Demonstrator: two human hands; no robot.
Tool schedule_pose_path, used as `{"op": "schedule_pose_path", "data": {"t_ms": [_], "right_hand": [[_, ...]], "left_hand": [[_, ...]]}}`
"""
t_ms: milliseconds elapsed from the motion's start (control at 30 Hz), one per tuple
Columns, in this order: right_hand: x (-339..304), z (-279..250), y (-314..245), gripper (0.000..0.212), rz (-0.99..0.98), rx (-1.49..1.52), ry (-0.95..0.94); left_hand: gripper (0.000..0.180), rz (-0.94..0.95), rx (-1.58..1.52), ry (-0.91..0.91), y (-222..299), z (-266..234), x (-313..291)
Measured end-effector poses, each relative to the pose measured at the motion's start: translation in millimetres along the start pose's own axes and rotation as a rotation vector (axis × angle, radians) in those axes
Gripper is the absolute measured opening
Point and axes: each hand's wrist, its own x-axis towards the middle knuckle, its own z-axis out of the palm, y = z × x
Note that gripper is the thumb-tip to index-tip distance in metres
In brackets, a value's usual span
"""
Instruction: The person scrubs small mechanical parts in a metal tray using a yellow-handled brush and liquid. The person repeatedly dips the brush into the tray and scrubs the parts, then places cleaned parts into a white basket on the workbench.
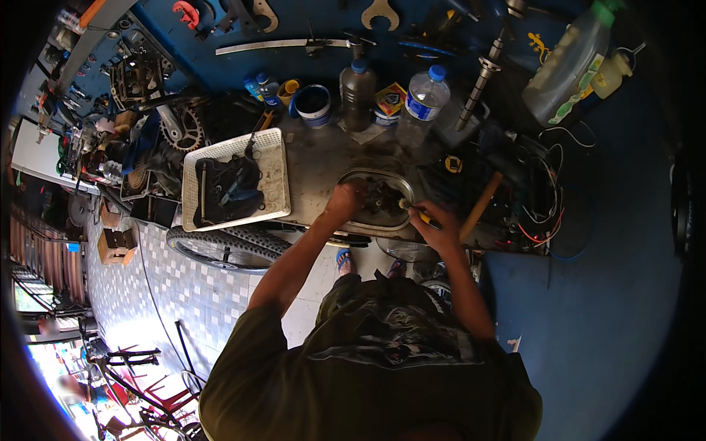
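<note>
On the workbench [312, 173] in front of me is an oval metal tray [401, 176] with dark, greasy parts [381, 195] in it. My left hand [346, 201] reaches over the tray's left side, fingers curled down; whatever they grip is hidden. In my right hand [439, 229], at the tray's right rim, is a small brush [425, 218] with a yellow and black handle. Its pale bristle tip points left, over the tray.
Left of the tray stands a white plastic basket [276, 165] with black items and tools. Bottles [428, 95] and a blue-white tub [315, 106] line the back. A wooden handle [482, 204] and tangled wires [548, 213] lie right. Bicycle tires [228, 246] sit below the bench edge.
</note>
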Motion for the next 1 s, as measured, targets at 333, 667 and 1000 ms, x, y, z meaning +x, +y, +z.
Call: {"op": "schedule_pose_path", "data": {"t_ms": [333,667,1000], "right_hand": [[36.3,32.7,-11.4,0.024,0.196,0.392,-0.070],[40.7,42.0,-20.5,0.019,0.165,0.353,-0.030],[28.3,41.1,12.2,0.020,0.086,0.151,0.009]], "left_hand": [[0.042,-0.300,-1.180,0.155,43.8,-1.2,-15.8],[0.035,-0.268,-1.025,0.287,52.4,-2.8,-19.3],[0.030,-0.247,-1.037,0.222,54.4,-0.6,-25.2]]}}
